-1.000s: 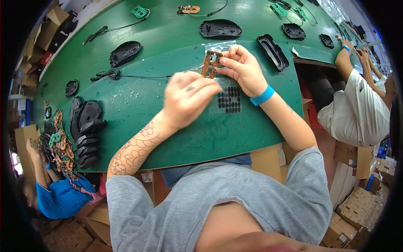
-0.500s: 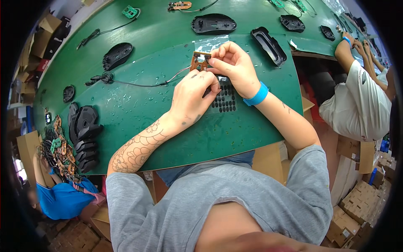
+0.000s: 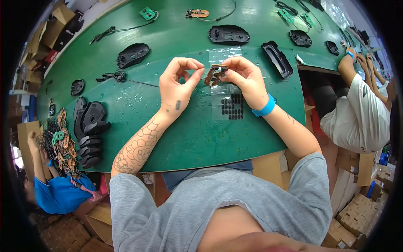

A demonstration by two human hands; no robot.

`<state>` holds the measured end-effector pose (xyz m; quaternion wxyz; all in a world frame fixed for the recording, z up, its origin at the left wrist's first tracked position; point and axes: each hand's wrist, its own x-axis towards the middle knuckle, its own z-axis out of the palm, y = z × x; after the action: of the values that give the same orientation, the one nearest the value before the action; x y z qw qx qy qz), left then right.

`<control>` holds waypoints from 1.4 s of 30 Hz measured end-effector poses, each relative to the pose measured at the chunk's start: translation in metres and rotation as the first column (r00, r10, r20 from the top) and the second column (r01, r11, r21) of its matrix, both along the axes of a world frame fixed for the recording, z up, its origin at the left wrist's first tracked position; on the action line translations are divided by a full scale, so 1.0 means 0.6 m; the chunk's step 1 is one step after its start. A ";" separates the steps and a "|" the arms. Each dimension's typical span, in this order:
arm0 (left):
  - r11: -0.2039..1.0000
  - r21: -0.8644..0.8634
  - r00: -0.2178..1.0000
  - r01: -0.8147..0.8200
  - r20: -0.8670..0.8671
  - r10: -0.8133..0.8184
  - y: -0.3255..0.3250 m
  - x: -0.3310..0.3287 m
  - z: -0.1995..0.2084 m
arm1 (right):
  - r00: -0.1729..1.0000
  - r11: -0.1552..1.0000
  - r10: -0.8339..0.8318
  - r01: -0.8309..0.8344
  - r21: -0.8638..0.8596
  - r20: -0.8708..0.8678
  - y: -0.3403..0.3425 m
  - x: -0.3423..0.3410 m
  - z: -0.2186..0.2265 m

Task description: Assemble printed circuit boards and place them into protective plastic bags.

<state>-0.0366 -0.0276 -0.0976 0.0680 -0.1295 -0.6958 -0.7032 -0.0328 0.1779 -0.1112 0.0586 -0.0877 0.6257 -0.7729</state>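
A small orange-brown mouse circuit board (image 3: pixel 215 74) is held up at a tilt between the thumb and fingers of my right hand (image 3: pixel 250 86). Just left of it, my left hand (image 3: pixel 178 86) has thumb and forefinger brought together in a pinch, apart from the board; what they grip, if anything, is too small to see. A thin black cable (image 3: pixel 140 82) runs from a tied coil (image 3: pixel 115 76) to behind my left hand. Below the board, a clear sheet with black oval pads (image 3: pixel 232 110) lies on the green table (image 3: pixel 189 143).
Black mouse shells (image 3: pixel 228 34) and a long black tray-like part (image 3: pixel 277 59) lie beyond my hands. Stacked black shells (image 3: pixel 90 122) and a heap of wired boards (image 3: pixel 63 145) are at left. Co-workers sit at both sides, one in a blue shirt (image 3: pixel 63 195).
My left hand has drawn back leftward from the board and turned upward. The board has tilted in my right hand. The whole view has shifted slightly.
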 end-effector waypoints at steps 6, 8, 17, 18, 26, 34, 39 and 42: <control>1.000 -0.002 1.000 0.024 0.010 -0.024 0.002 0.008 -0.002 | 0.994 0.994 -0.069 0.075 0.081 -0.083 -0.002 0.000 0.004; 1.000 0.002 1.000 0.020 -0.005 -0.020 0.001 0.010 -0.004 | 0.997 0.997 -0.058 0.061 0.040 -0.053 -0.005 0.001 0.006; 0.999 -0.050 0.999 -0.007 -0.048 0.005 0.002 0.007 -0.009 | 0.999 0.999 -0.029 0.028 0.046 0.020 -0.005 -0.001 0.011; 0.998 -0.058 0.999 -0.010 -0.046 0.008 0.001 0.007 -0.009 | 0.999 0.998 -0.029 0.028 0.052 0.017 -0.005 -0.001 0.010; 0.997 -0.072 1.000 0.006 -0.023 -0.007 0.000 0.005 -0.014 | 0.999 0.998 -0.042 0.041 0.052 0.010 -0.006 0.001 0.008; 0.998 0.048 0.993 0.037 0.106 -0.042 0.002 0.002 -0.014 | 0.998 0.998 0.024 -0.021 0.060 -0.052 -0.002 -0.006 0.003; 0.974 0.097 0.956 0.203 0.197 -0.219 -0.022 -0.001 -0.002 | 0.999 0.992 0.049 -0.050 0.112 0.013 -0.007 -0.001 0.015; 0.985 -0.018 0.979 0.170 0.117 -0.167 -0.030 -0.010 0.014 | 0.979 0.947 -0.047 0.107 0.304 -0.198 0.009 0.005 0.011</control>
<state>-0.0425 -0.0454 -0.0892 -0.0336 -0.1481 -0.6948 -0.7030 -0.0301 0.1830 -0.1043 -0.0179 -0.1255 0.7461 -0.6536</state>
